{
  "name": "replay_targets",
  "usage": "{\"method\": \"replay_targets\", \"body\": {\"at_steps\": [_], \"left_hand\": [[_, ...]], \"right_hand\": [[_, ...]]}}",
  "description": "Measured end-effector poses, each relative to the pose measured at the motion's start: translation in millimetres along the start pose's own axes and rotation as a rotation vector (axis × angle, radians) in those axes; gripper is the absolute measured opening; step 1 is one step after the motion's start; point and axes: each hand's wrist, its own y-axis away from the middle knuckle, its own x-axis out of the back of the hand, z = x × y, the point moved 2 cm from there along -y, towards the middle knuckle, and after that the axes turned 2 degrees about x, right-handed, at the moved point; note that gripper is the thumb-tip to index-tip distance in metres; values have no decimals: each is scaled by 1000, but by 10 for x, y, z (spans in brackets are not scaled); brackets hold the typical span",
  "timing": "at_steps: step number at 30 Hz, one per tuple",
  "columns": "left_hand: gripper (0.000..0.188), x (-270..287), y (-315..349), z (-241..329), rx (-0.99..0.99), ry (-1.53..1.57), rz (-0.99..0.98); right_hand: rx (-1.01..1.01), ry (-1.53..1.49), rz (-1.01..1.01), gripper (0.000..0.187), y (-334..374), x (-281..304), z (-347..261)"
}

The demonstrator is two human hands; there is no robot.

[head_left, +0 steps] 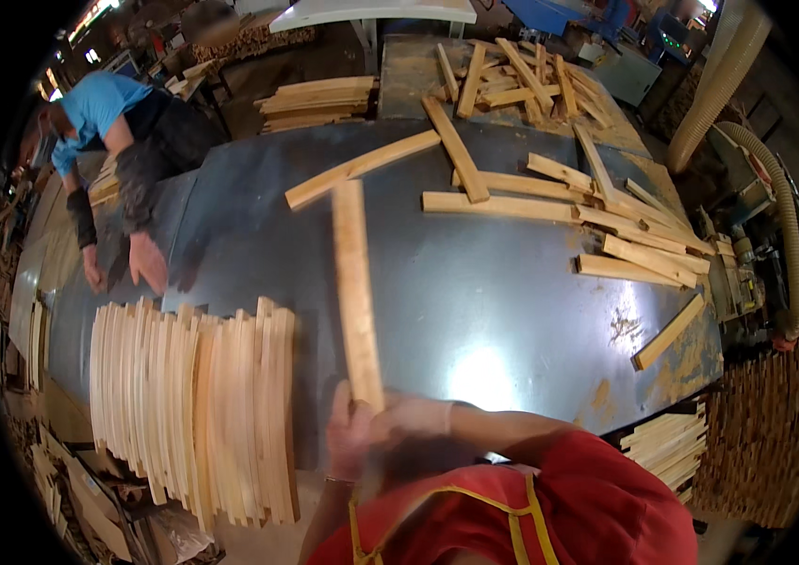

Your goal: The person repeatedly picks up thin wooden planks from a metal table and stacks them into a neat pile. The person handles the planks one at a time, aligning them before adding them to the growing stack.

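Note:
A pale wooden slat [355, 282] points away from me over the dark metal table [418, 292], its far end close to another slat [362, 169] lying slantwise. My left hand [348, 438] is closed at the left side of its near end. From the right, my right hand [409, 421] grips that same end; both hands are slightly blurred and some fingers are hidden. Just left of my hands, a row of slats [192, 405] stands packed side by side along the table's near edge.
Loose slats [531, 205] lie scattered at the right, with a heap [522, 80] on a dusty surface beyond. A co-worker in a blue shirt [112, 108] leans over the table's far left. A ribbed hose [786, 226] and stacked wood [776, 433] flank the right side.

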Motion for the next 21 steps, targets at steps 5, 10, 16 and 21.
{"method": "replay_targets", "body": {"at_steps": [5, 10, 16, 21], "left_hand": [[71, -562, -527, -274, -184, -374, 222], [77, -1041, -656, -426, -361, -991, 336], [79, -1098, -666, -429, -297, -1111, 329], [82, -1115, -699, -409, -296, -1135, 279]], "right_hand": [[265, 300, 590, 38, 245, 2210, -1556], [389, 195, 1098, 68, 247, 4063, -2353], [-58, 1065, 1065, 85, -519, 4744, -2058], [-140, 1279, 1058, 98, -647, 4762, -1782]]}}
